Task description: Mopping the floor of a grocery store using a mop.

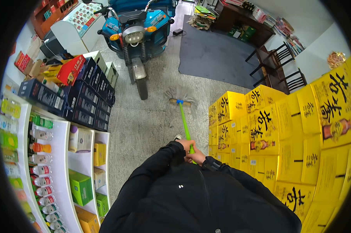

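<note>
The grey floor (144, 124) forms an aisle. A stack of yellow cartons (296, 124) bounds it on the right; its faces carry large black brush-style characters and pictured bottles. A blue motor tricycle (134, 37) stands at the far end, its front wheel pointing into the aisle and obstructing the area ahead and left of the mop head. A dark grey mat (214, 54) covers the floor ahead and right. A white shelf unit (62, 155) at left carries bottles, their labels too small to read. Dark blue cartons (86, 101) beyond it bear pale print. The green-handled mop (184, 120) lies directly ahead of the hands, grey strands spread on the floor, handle slanting back between both palms. The left hand (187, 145) grips the handle, fingers closed; the right hand (197, 156) wraps it just nearer the body.
</note>
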